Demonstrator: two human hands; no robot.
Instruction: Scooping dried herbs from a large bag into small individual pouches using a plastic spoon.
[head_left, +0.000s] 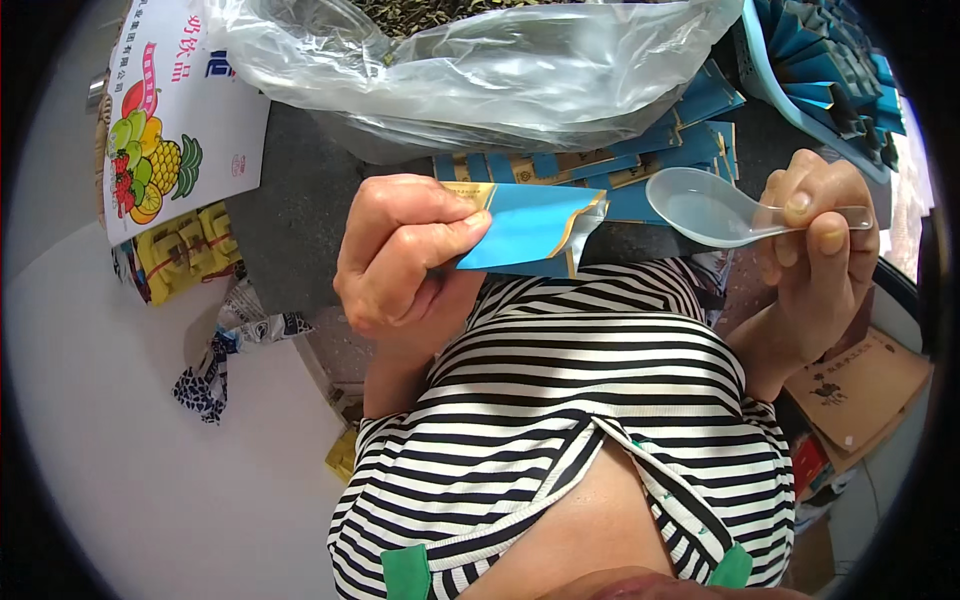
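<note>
Between the thumb and fingers of my left hand (416, 255) is a small blue foil sachet (536, 229) with gold edging. Its mouth gapes slightly to the right and shows a silvery lining. My right hand (821, 217) pinches the handle of a translucent plastic spoon (701, 206), whose bowl points left, just apart from the sachet's mouth. No contents can be made out in the spoon's bowl. Beyond both hands lies a large clear plastic bag (517, 82), with dried dark leaves (427, 16) visible in its opening.
Flat blue sachets (652, 154) lie in layers on the dark tabletop (289, 165). A light-blue plastic basket (757, 67) at upper right holds several upright sachets. A printed carton (187, 127) stands at left above yellow packets (187, 255). Brown paper packages (862, 390) are at lower right.
</note>
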